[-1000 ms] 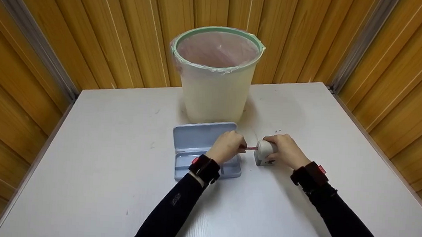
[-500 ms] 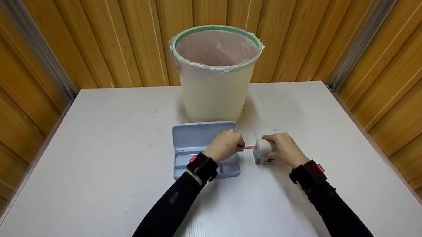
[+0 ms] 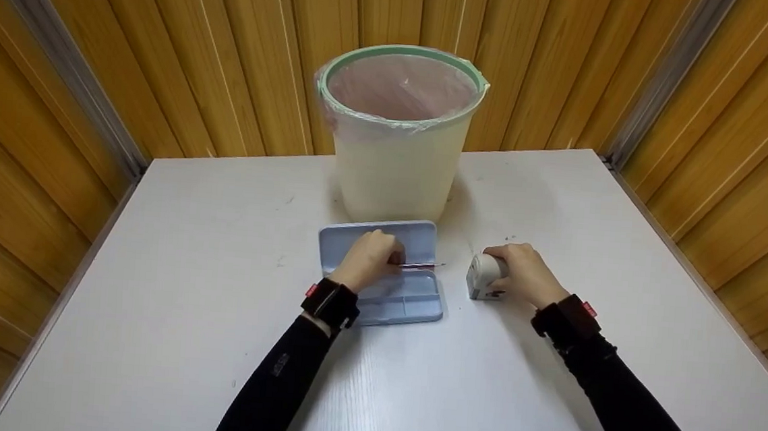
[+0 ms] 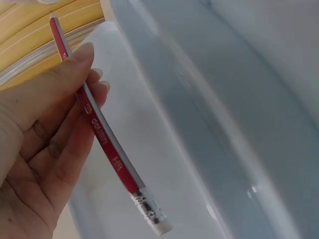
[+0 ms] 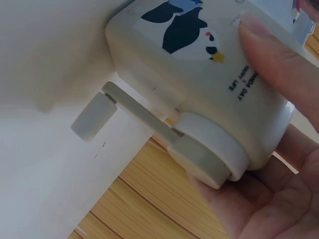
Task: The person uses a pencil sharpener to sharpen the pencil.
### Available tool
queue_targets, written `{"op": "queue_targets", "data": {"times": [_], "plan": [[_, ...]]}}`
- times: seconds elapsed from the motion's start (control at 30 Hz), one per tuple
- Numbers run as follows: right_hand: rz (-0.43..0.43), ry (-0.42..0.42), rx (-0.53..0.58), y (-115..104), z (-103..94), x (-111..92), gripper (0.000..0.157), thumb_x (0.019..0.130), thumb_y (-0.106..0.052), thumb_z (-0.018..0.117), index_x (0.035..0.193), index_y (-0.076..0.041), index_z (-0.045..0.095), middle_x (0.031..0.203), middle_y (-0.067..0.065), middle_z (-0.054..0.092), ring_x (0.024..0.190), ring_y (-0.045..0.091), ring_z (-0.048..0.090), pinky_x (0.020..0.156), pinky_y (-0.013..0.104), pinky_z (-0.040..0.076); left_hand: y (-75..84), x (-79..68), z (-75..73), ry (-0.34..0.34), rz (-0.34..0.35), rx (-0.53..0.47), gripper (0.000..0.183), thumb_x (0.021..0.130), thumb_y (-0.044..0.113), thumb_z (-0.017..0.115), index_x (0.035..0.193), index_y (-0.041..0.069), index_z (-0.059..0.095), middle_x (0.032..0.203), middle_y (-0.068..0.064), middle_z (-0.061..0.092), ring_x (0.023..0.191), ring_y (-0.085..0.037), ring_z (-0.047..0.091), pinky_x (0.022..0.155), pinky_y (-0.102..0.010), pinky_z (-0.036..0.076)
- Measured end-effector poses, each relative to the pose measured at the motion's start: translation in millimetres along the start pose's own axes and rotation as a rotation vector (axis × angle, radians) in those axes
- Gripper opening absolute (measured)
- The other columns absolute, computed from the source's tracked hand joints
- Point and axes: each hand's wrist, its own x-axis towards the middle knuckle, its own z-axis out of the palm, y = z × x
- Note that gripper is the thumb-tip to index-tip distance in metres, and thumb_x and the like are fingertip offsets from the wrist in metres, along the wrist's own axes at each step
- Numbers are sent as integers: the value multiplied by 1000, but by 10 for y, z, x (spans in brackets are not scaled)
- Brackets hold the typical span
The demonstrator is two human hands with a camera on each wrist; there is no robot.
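I see the red-and-silver, eraser-ended pencil (image 4: 105, 134) held crosswise over the open case (image 3: 422, 307), its sharp tip pointing toward, but apart from, the printed, crank-handled off-white sharpener (image 5: 197, 82) standing upright on the surface (image 3: 170, 282).

Pencil (image 4: 106, 135), left half of the left wrist view: red and silver-grey lengthwise bands, pale lettering (image 4: 99, 130), silver ferrule (image 4: 147, 205), white eraser (image 4: 162, 227). Sharpener (image 5: 144, 82), upper right of the right wrist view: off-white; black-and-white animal print (image 5: 182, 32), yellow star (image 5: 218, 58), black text (image 5: 243, 84). Case (image 3: 421, 306), centre of the head view: light blue. Bin (image 3: 397, 176), upper centre: cream; green rim (image 3: 368, 53), translucent pink liner (image 3: 403, 88). Wall panels (image 3: 234, 43), top: yellow-brown wood grain. Tabletop (image 3: 185, 262): white.
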Motion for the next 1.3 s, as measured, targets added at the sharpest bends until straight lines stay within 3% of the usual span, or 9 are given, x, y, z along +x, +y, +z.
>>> {"op": "queue_targets", "data": {"times": [0.23, 0.83, 1.13, 1.3], "plan": [[4, 0, 10, -8, 9, 13, 50, 68, 3, 84, 115, 6, 67, 110, 25, 71, 103, 41, 64, 95, 56, 49, 31, -13, -76, 11, -23, 25, 10, 73, 11, 84, 77, 8, 76, 71, -3, 71, 67, -14, 60, 66, -33, 52], [19, -12, 7, 2, 4, -4, 54, 69, 0, 85, 119, 5, 66, 112, 24, 70, 103, 41, 63, 96, 57, 48, -79, -220, -262, -5, -22, 107, 9, 74, 7, 83, 77, 7, 74, 73, -5, 71, 71, -23, 65, 65, -41, 54], [9, -2, 11, 9, 2, -10, 54, 67, -1, 86, 118, 5, 66, 111, 24, 70, 103, 41, 64, 95, 56, 49, -186, -312, -172, -62, 2, 151, 12, 70, 8, 85, 73, 5, 75, 70, -7, 71, 69, -30, 67, 64, -44, 55], [13, -11, 15, -1, 8, -2, 54, 67, 0, 85, 117, 6, 66, 111, 25, 70, 104, 41, 64, 95, 57, 49, -203, -325, -106, -84, 8, 145, 11, 68, -2, 82, 72, 5, 75, 72, -8, 72, 71, -33, 68, 66, -46, 56]]}}
